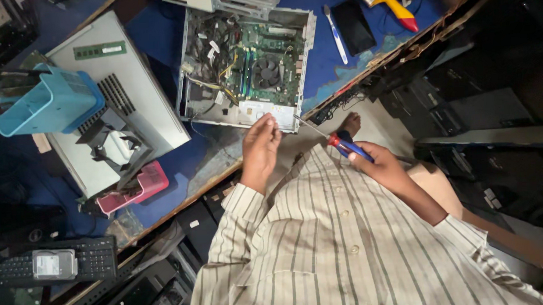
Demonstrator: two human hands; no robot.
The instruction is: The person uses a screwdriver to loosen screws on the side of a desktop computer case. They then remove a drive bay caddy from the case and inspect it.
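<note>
Red-and-blue screwdriver (344, 147) sits gripped in the right hand (379, 163), its tip aimed toward ten o'clock at the open computer case (246, 62) on the blue tabletop (325, 65). Left hand (260, 148) fingers pinch closed at the case's near edge; what they hold is unclear. Best keep the shaft square to the screw.

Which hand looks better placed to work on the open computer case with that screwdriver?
The right hand, probably: it already holds the screwdriver, whose tip points at the near edge of the open computer case. The left hand rests at that edge, fingers closed, seemingly steadying it.
</note>
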